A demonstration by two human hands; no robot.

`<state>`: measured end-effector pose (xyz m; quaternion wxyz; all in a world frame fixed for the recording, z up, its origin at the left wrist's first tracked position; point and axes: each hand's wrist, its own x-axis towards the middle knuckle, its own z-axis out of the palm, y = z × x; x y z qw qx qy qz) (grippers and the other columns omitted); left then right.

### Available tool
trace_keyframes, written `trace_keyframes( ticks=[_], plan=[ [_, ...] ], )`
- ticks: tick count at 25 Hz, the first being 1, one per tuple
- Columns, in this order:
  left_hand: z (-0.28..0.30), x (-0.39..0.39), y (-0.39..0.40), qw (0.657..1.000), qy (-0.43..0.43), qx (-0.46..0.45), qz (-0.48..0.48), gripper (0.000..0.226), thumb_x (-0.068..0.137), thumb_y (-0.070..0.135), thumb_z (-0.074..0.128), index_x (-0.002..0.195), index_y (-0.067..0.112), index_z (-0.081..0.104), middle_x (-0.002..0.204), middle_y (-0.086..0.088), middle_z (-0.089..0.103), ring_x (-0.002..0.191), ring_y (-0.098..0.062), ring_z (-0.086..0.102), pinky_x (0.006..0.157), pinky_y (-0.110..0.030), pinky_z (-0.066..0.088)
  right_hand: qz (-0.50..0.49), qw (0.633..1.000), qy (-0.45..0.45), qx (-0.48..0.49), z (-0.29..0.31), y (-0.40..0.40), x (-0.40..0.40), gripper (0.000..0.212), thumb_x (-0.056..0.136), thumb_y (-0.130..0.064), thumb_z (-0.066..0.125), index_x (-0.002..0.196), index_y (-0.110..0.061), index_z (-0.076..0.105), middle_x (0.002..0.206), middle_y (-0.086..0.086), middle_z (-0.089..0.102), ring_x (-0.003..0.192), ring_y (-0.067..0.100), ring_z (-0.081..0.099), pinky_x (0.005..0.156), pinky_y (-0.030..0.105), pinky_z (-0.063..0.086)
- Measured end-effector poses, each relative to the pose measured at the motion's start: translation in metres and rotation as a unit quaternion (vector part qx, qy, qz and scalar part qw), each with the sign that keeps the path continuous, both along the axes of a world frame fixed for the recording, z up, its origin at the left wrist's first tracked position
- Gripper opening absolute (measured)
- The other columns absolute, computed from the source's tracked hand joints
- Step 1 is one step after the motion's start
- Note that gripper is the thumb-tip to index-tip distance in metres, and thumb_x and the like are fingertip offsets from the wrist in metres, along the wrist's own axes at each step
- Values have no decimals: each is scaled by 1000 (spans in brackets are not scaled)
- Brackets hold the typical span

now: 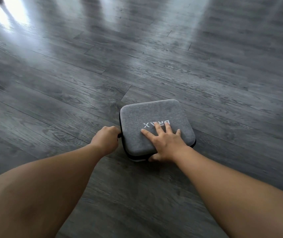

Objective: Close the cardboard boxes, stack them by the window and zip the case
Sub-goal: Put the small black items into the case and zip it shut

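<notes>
Indoor room, likely a home: grey wood-look plank floor, daylight glare patches reflecting off it.

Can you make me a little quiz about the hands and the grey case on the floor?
1. True or false: the right hand lies flat on top of the grey case.
2. Which hand pinches something at the case's side edge?
3. The case rests on: A) a table, B) the wooden floor, C) a box.

Key: 1 true. 2 the left hand, apparently pinching the zip pull. 3 B.
</notes>
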<state>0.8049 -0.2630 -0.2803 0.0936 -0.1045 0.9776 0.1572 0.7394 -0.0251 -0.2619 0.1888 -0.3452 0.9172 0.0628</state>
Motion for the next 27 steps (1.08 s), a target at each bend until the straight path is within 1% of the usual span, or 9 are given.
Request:
trace_keyframes(
  ticks=[2,5,9,12,16,19,21,23,27],
  plan=[
    [2,2,1,1000,8,6,10,17,84,6,53,83,11,70,83,-7,66,82,-30,61,68,-37,53,-18,1000,12,-5,-5,0,2,111,76,-74,66,151,-48,-12,167,16,-9,149,50,-7,105,81,15],
    [4,9,8,1000,1,14,-20,20,80,10,54,86,14,73,87,-8,69,85,-32,63,74,-39,56,-92,996,14,-14,-7,-5,5,105,81,-72,60,152,-39,-10,165,23,-6,148,54,-5,105,81,14],
    [4,19,29,998,-21,14,-57,19,80,13,51,89,16,68,89,-7,65,85,-35,63,69,-36,52,-156,988,18,4,3,-18,0,103,77,-74,63,151,-32,5,163,25,5,145,56,7,101,77,27],
    [12,14,26,998,-34,-33,-44,25,79,12,49,96,20,66,94,-7,63,87,-35,64,65,-33,45,-119,991,63,20,7,-16,8,106,73,-77,62,152,-29,10,159,25,15,139,53,22,101,65,34],
    [24,5,2,998,-30,-54,20,25,77,9,49,91,23,64,99,-9,61,88,-35,62,68,-35,47,26,992,124,16,-1,3,30,109,76,-73,60,157,-26,6,157,30,18,134,46,30,101,59,31],
    [23,3,-5,997,-19,-42,60,18,77,5,47,72,22,51,90,-8,57,79,-34,56,66,-35,45,86,991,101,-9,-5,16,34,104,75,-75,59,157,-40,6,159,26,14,141,41,20,108,62,20],
    [21,2,-2,997,-14,-33,68,22,79,4,48,66,21,45,82,-6,52,73,-32,52,65,-35,45,59,996,64,-20,-8,19,35,103,74,-78,58,150,-58,-8,165,15,-8,148,42,-6,105,77,-5],
    [20,3,3,997,-15,-27,67,25,79,4,49,63,22,41,74,-2,46,69,-30,50,64,-35,45,-10,999,20,-40,-15,20,38,100,76,-76,58,140,-70,-19,164,4,-28,146,46,-27,94,83,-20],
    [17,10,12,999,-31,-21,36,9,78,9,50,73,16,48,79,-5,53,74,-31,55,66,-37,49,-79,995,-5,-67,-22,11,38,95,80,-70,60,138,-73,-15,162,2,-31,143,48,-31,95,83,-21]
  ],
)
